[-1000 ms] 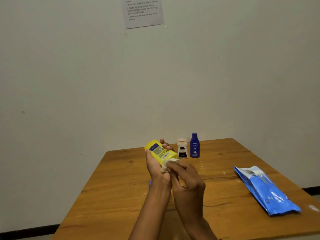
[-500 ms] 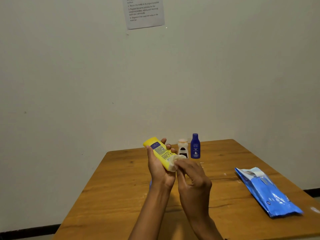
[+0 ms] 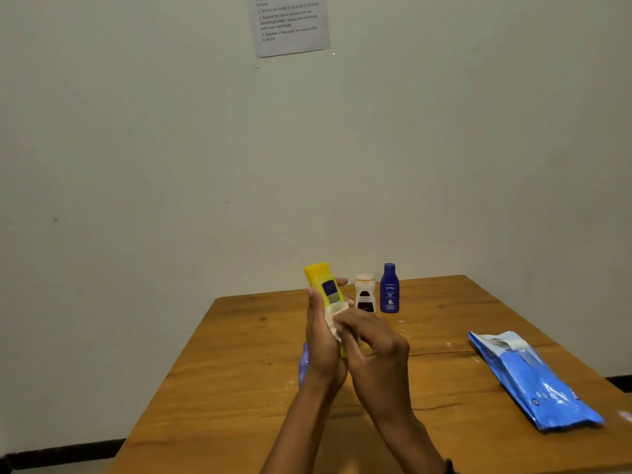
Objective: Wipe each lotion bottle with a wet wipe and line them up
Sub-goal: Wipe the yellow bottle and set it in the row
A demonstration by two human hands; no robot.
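The yellow bottle point(image 3: 323, 284) in my left hand point(image 3: 321, 350) looks like smooth plastic with a soft sheen. The wet wipe point(image 3: 333, 318) under my right hand point(image 3: 376, 347) is limp white cloth, crumpled and matt. The table point(image 3: 239, 371) is varnished wood with visible grain. On my right the wipes pack point(image 3: 533, 381) is glossy, crinkled blue film. The far blue bottle point(image 3: 389, 288) is shiny plastic.

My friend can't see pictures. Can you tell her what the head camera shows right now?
Two hands work over a wooden table: the left hand holds a yellow bottle while the right hand rubs it with a white wipe. Behind stand a small white bottle and a blue bottle; a blue wipes pack lies to the right.
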